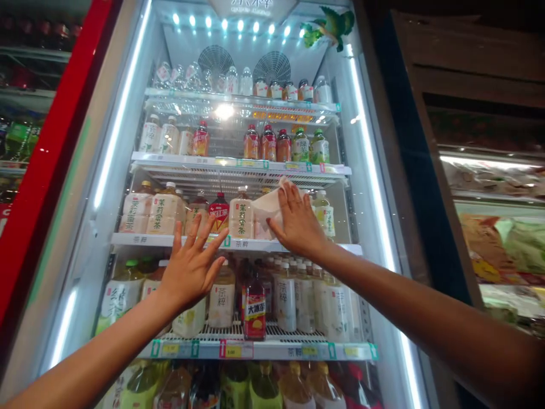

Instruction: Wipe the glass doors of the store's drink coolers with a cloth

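My right hand (300,224) presses a thin white cloth (266,205) against the glass door (225,128) of a lit drinks fridge. The fingers lie over the cloth, and its loose part spreads out to their left. Lower and to the left, my left hand (191,267) has its fingers spread, palm toward the glass, and holds nothing. Whether its palm touches the pane cannot be made out. Behind the hands, bottles of jasmine tea (164,211) and a red-labelled bottle (254,307) stand on the shelves.
Several shelves of bottles fill the fridge, with price tags (232,349) along their edges. Light strips (374,165) run down both sides. A red-framed cooler (63,136) stands on the left. Packaged goods (506,238) sit in a display case on the right.
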The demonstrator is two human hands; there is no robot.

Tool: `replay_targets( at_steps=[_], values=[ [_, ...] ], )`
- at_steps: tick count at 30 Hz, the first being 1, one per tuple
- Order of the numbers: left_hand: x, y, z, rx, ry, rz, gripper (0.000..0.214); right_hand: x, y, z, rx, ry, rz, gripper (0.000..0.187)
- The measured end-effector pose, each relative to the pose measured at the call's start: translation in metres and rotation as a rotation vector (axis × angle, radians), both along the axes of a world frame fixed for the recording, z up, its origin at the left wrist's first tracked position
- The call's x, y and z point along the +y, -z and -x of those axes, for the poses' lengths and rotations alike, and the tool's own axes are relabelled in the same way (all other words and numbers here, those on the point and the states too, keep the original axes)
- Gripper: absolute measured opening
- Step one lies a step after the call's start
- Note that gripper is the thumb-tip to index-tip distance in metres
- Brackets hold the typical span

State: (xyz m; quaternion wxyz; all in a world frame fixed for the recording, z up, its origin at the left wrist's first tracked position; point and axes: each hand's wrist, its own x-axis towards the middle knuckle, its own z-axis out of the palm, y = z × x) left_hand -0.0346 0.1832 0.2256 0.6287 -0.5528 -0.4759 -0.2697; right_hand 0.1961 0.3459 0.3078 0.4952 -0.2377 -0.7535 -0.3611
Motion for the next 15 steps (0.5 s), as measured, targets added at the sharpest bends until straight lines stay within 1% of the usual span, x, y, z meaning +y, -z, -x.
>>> replay_targets(
  at_steps=[1,4,5,6,7,8,9,10,11,12,13,14,15],
  values=[
    [-0.006,0.001,0.006,-0.008,-0.002,-0.007,0.064,-0.007,0.014,0.011,-0.044,-0.025,-0.036,0.083],
    [-0.023,0.006,0.029,-0.023,-0.021,-0.010,0.065,-0.028,0.082,0.039,-0.368,-0.162,-0.197,0.082],
    [-0.029,0.008,0.037,-0.032,-0.031,-0.003,0.065,-0.034,0.099,0.046,-0.469,-0.206,-0.237,0.081],
    [-0.034,0.009,0.046,-0.041,-0.041,0.005,0.065,-0.038,0.107,0.053,-0.545,-0.240,-0.263,0.079],
    [-0.039,0.010,0.055,-0.050,-0.050,0.010,0.065,-0.041,0.104,0.059,-0.581,-0.257,-0.273,0.078],
    [-0.044,0.011,0.063,-0.058,-0.060,0.012,0.065,-0.044,0.091,0.066,-0.579,-0.256,-0.269,0.078],
    [-0.048,0.011,0.070,-0.063,-0.068,0.010,0.065,-0.048,0.070,0.074,-0.545,-0.240,-0.252,0.078],
    [-0.053,0.010,0.077,-0.067,-0.073,0.003,0.066,-0.052,0.045,0.083,-0.485,-0.214,-0.227,0.079],
    [-0.057,0.010,0.083,-0.070,-0.078,-0.006,0.066,-0.056,0.019,0.093,-0.402,-0.180,-0.193,0.078],
    [-0.061,0.010,0.087,-0.075,-0.081,-0.016,0.067,-0.062,-0.002,0.103,-0.314,-0.153,-0.161,0.078],
    [-0.065,0.010,0.092,-0.080,-0.080,-0.026,0.068,-0.069,-0.015,0.114,-0.251,-0.133,-0.141,0.078],
    [-0.069,0.012,0.095,-0.087,-0.075,-0.034,0.069,-0.075,-0.019,0.125,-0.226,-0.123,-0.139,0.077],
    [-0.073,0.013,0.099,-0.095,-0.066,-0.039,0.069,-0.082,-0.012,0.135,-0.246,-0.126,-0.158,0.078]
  ],
)
